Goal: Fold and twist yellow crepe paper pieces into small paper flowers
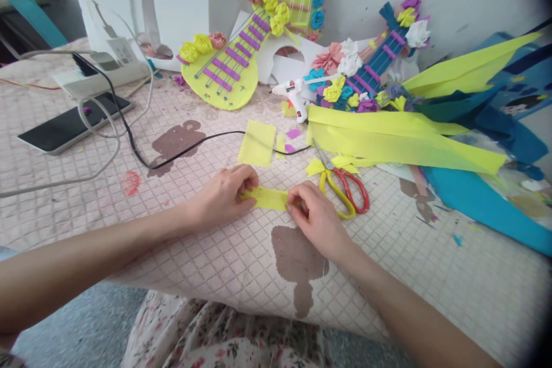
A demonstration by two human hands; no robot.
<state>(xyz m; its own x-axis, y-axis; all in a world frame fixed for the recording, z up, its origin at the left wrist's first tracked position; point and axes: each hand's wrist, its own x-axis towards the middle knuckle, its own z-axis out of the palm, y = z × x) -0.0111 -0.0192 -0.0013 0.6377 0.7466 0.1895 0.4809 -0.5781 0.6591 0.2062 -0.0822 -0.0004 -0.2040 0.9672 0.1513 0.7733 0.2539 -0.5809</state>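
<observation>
A narrow strip of yellow crepe paper (pixel 271 199) is stretched between my two hands just above the quilted cloth. My left hand (pixel 228 192) pinches its left end between thumb and fingers. At the right end, my right hand (pixel 317 215) pinches the paper the same way. Scissors (pixel 337 175) with one yellow and one red handle lie just beyond my right hand, near small yellow scraps. Behind the strip lies a yellow paper square (pixel 257 144), with a black cord crossing it.
A white glue gun (pixel 295 98) stands behind the scissors. Flower-decorated paper instruments (pixel 228 69) lean at the back. Long yellow crepe sheets (pixel 397 138) and blue paper (pixel 491 201) lie right. A phone (pixel 75 121), cables and a power strip (pixel 103 77) are left.
</observation>
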